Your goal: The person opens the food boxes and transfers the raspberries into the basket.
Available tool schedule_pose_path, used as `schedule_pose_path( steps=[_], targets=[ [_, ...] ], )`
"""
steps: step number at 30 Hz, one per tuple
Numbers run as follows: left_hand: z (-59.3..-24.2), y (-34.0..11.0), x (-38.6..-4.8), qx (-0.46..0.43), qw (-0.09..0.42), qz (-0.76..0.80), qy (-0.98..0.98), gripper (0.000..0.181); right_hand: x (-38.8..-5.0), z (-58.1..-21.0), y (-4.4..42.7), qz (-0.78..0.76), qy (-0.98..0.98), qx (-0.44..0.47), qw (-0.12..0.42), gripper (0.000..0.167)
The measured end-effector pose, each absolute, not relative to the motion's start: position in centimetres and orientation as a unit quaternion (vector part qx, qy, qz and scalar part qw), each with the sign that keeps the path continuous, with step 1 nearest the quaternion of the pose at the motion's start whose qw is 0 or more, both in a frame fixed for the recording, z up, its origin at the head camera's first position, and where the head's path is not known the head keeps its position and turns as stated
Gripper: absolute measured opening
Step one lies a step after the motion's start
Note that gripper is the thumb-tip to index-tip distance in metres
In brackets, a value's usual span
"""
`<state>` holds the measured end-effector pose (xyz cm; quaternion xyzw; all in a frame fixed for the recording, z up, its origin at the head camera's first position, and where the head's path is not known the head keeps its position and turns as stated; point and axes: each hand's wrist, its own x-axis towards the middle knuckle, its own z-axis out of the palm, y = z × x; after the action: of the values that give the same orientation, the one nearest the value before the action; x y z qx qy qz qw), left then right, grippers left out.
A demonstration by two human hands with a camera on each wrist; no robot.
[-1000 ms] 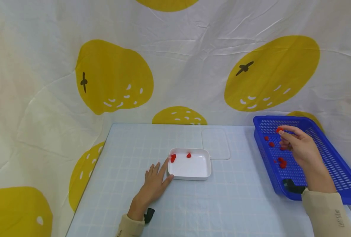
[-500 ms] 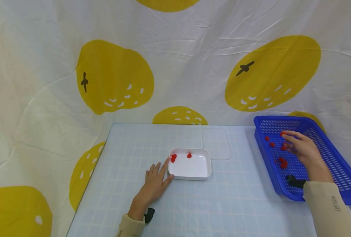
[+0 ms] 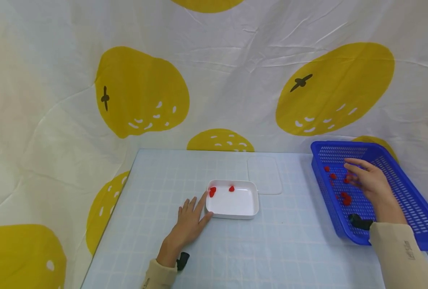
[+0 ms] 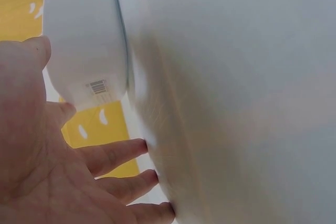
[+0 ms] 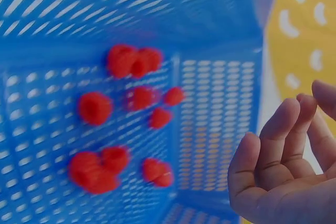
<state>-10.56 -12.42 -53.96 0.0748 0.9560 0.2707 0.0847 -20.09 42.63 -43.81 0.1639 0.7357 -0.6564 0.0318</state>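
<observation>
In the head view my right hand (image 3: 372,182) is over the blue basket (image 3: 338,228), its fingers loosely bent with nothing visible between them. Several red, raspberry-like berries (image 3: 346,199) lie on the basket floor under and beside it. The right wrist view shows these berries (image 5: 94,108) slightly blurred, with the hand (image 5: 294,161) to their right. My left hand (image 3: 188,224) lies at the left side of a white tray (image 3: 232,216), fingers spread, thumb and index finger touching its wall. A few red berries (image 3: 232,188) are in the tray, near its back and left.
A clear flat lid (image 3: 264,175) lies behind the tray's right side. The pale checked tabletop (image 3: 271,249) ends at a hanging cloth (image 3: 232,92) with yellow fruit prints. Both wrists wear dark straps (image 3: 360,222).
My right hand has let go of the red berry it pinched, which is now among those in the basket. That hand also moved slightly right and down. The left hand stays against the tray.
</observation>
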Motion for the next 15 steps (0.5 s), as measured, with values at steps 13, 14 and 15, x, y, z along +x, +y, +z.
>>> schedule_pose_path(
  steps=[13,14,15],
  targets=[
    [-53.9,-12.3,-10.6,0.078,0.087,0.269,0.956,0.076,-19.4,-39.7,35.6,-0.546,0.836,0.054,0.016,0.039],
    [-54.0,-12.4,-10.6,0.078,0.086,0.267,0.957,0.076,-19.4,-39.6,35.0,-0.545,0.837,0.045,0.016,0.036],
    [-54.0,-12.4,-10.6,0.078,0.086,0.266,0.957,0.076,-19.4,-39.6,34.4,-0.545,0.838,0.035,0.017,0.035]
  ],
)
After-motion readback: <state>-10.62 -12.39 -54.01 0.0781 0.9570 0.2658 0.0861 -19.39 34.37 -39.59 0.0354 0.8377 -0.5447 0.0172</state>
